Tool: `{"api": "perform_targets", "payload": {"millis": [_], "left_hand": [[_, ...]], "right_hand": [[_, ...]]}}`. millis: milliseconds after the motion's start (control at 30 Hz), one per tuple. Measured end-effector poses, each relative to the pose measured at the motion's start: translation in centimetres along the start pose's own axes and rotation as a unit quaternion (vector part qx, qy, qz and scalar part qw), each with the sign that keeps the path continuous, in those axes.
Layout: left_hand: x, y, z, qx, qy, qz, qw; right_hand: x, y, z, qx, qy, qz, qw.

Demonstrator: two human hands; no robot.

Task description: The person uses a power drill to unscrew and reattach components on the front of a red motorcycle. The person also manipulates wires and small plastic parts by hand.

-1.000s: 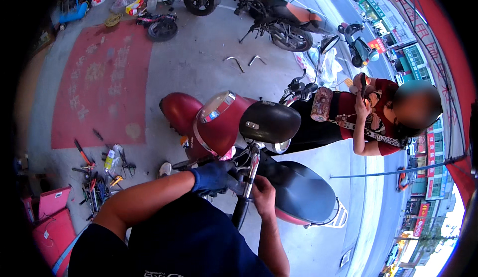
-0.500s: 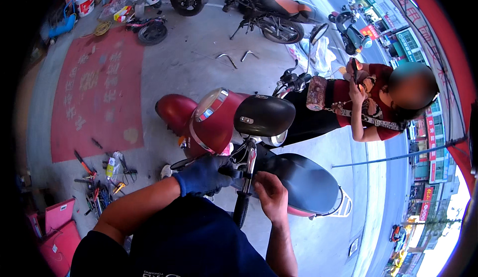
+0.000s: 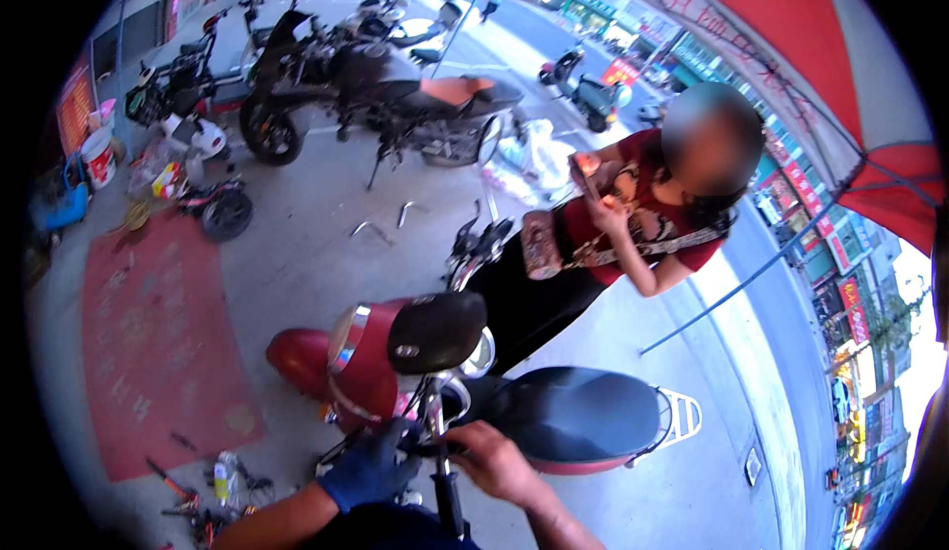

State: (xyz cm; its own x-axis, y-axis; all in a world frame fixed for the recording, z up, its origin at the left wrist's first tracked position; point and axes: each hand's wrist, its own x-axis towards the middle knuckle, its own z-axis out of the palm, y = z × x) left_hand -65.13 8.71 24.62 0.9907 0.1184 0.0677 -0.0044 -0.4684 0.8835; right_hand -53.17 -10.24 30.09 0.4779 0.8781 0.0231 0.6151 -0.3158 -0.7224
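A red scooter (image 3: 314,357) stands before me, with a black display housing (image 3: 435,333) above its chrome handlebar (image 3: 436,410), which ends in a black grip (image 3: 450,506). My left hand (image 3: 371,466), in a blue and dark glove, is closed at the bar's left side; what it holds is hidden. My bare right hand (image 3: 489,461) has its fingers bent onto a small dark part at the bar, just above the grip. The scooter's dark seat (image 3: 578,417) lies to the right.
A person (image 3: 647,214) in red holds a phone beside the scooter. A black motorcycle (image 3: 366,85) stands behind, near bent metal bars (image 3: 366,229). Scattered tools (image 3: 198,506) and a red mat (image 3: 153,342) lie left. A canopy pole (image 3: 741,278) crosses the right.
My view has tilted up, bringing more parked motorcycles in and moving my hands lower in the picture. Both hands stay at the handlebar; my right fingers have curled further onto it.
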Motion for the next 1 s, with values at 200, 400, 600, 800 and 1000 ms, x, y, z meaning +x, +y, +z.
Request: {"api": "perform_targets", "payload": {"millis": [200,400,600,800,1000], "left_hand": [[0.8,-3.7,1.3,-0.134,-0.102,-0.135,0.976],[2.8,-0.6,1.1,-0.382,-0.165,-0.348,0.840],[3.6,-1.6,1.7,-0.389,-0.159,-0.326,0.847],[3.6,-0.4,1.0,-0.432,-0.148,-0.354,0.816],[3.0,-0.3,0.2,-0.458,-0.163,-0.356,0.798]], "right_hand": [[-2.9,1.6,1.6,0.153,0.104,0.149,0.971],[-2.7,3.0,3.0,0.221,0.168,0.203,0.939],[-2.1,2.3,2.1,0.191,0.182,0.191,0.946],[-1.2,-0.2,1.8,0.049,0.169,0.101,0.979],[-1.1,0.5,2.1,0.030,0.192,0.131,0.972]]}}
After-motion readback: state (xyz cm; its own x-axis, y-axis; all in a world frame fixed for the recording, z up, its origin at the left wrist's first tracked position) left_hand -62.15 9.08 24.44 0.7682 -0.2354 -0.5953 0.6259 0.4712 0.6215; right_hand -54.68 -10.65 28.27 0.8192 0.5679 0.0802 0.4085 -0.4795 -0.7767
